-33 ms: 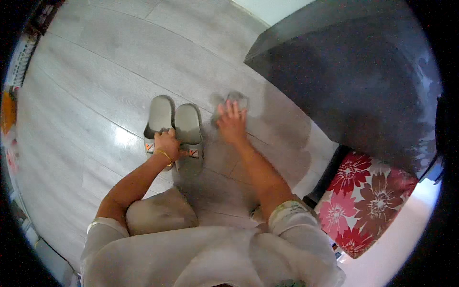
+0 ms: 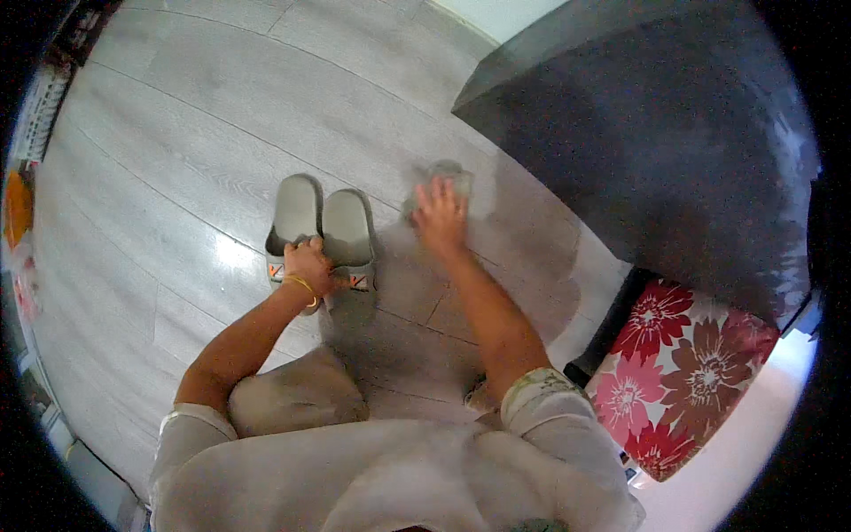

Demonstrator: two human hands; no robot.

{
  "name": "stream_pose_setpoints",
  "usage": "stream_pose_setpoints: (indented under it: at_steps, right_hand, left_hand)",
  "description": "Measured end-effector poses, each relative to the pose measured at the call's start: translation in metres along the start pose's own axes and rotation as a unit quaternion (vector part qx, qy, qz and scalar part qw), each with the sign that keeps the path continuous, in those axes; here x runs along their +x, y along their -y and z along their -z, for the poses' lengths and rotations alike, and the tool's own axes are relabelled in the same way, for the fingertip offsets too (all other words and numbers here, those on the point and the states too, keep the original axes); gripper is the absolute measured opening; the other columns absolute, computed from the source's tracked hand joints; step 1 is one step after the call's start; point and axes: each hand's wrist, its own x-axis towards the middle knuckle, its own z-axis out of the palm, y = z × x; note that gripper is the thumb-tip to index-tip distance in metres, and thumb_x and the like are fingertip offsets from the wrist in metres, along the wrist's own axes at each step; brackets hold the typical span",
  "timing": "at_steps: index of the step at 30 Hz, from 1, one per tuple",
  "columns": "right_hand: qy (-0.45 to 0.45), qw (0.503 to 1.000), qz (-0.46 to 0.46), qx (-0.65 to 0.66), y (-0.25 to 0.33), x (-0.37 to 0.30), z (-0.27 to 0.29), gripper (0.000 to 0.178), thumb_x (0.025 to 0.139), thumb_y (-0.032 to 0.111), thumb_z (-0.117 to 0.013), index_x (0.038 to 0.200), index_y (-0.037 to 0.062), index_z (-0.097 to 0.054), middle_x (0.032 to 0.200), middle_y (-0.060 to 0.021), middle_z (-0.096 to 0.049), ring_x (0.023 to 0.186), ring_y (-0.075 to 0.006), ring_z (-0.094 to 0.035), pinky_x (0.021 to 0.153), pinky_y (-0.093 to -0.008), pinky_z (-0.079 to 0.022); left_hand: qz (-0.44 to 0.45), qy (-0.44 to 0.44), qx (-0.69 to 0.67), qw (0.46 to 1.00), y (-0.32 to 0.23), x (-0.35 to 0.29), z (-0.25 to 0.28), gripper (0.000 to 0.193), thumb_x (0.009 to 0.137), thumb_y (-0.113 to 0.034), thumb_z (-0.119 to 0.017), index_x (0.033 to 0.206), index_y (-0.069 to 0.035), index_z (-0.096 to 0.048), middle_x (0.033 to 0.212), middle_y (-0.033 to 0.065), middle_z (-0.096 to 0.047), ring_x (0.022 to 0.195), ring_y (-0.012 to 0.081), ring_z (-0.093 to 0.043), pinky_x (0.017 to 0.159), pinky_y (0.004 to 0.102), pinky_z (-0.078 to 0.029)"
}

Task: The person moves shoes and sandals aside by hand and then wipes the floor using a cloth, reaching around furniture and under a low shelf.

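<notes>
A pair of grey-green slide slippers (image 2: pixel 347 226) sits side by side on the floor at centre left, straps nearest to me. My left hand (image 2: pixel 308 264) is closed at the inner sides of the two straps, its fingers tucked over the left slipper's strap edge. Whether the slippers are lifted a little or rest on the floor I cannot tell. To their right, my right hand (image 2: pixel 440 217) lies palm down with fingers spread. Partly under its fingers is a greyish, blurred thing, perhaps a cloth (image 2: pixel 461 180); the palm hides the rest.
Grey wood-look floor (image 2: pixel 195 124) spreads around the slippers. A large dark grey piece of furniture (image 2: pixel 620 124) stands at the upper right. Below it is a cushion with red, pink and brown flowers (image 2: pixel 683 377). Assorted items line the far left edge, among them an orange one (image 2: pixel 16 208).
My right hand has shifted slightly to the right, together with the greyish thing under it. My left hand and the slippers are practically in the same place.
</notes>
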Motion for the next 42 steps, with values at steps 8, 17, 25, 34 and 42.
stream_pose_setpoints:
  at_steps: [8,17,25,34,42]
  right_hand:
    - [-0.096,0.990,0.095,0.040,0.009,0.046,-0.006,0.037,0.085,0.008,-0.047,0.121,0.0012,-0.049,0.126,-0.0201,-0.044,0.117,-0.0344,-0.043,0.098,-0.0420,-0.036]
    - [-0.115,0.986,-0.104,0.054,-0.003,0.206,0.012,0.043,0.087,0.014,-0.048,0.126,-0.0022,-0.042,0.128,-0.0319,-0.038,0.124,-0.0427,-0.033,0.100,-0.0453,-0.034]
    - [0.035,0.983,-0.070,-0.166,-0.028,0.268,0.067,0.038,0.089,0.019,-0.043,0.122,0.0005,-0.052,0.133,-0.0247,-0.039,0.125,-0.0393,-0.034,0.103,-0.0496,-0.027]
    - [-0.107,0.994,-0.005,0.001,-0.014,0.183,0.012,0.040,0.088,0.012,-0.042,0.125,-0.0024,-0.045,0.135,-0.0246,-0.037,0.125,-0.0392,-0.032,0.102,-0.0471,-0.030]
    - [-0.006,0.977,0.212,-0.033,-0.047,-0.048,-0.027,0.045,0.081,0.007,-0.050,0.126,0.0071,-0.046,0.141,-0.0235,-0.026,0.131,-0.0386,-0.025,0.100,-0.0448,-0.036]
  left_hand:
    - [0.129,-0.033,-0.059,0.989,0.031,-0.025,-0.021,0.046,0.070,-0.059,-0.061,0.094,-0.021,-0.071,0.108,0.0069,-0.052,0.105,0.0230,-0.050,0.083,0.0423,-0.038]
    - [0.131,-0.056,-0.028,0.989,0.028,-0.008,-0.032,0.045,0.069,-0.058,-0.064,0.090,-0.019,-0.072,0.104,0.0070,-0.053,0.101,0.0230,-0.052,0.081,0.0411,-0.040]
    - [0.164,-0.008,-0.092,0.982,0.032,-0.009,-0.035,0.048,0.069,-0.057,-0.065,0.093,-0.016,-0.071,0.106,0.0077,-0.052,0.104,0.0231,-0.050,0.083,0.0402,-0.039]
    - [0.150,-0.016,-0.074,0.986,0.024,-0.017,-0.012,0.052,0.067,-0.054,-0.068,0.094,-0.010,-0.069,0.104,0.0098,-0.052,0.100,0.0251,-0.051,0.079,0.0392,-0.042]
    - [0.154,-0.006,0.027,0.988,0.015,-0.007,-0.008,0.064,0.065,-0.065,-0.064,0.096,-0.010,-0.070,0.107,0.0093,-0.054,0.099,0.0227,-0.055,0.078,0.0379,-0.044]
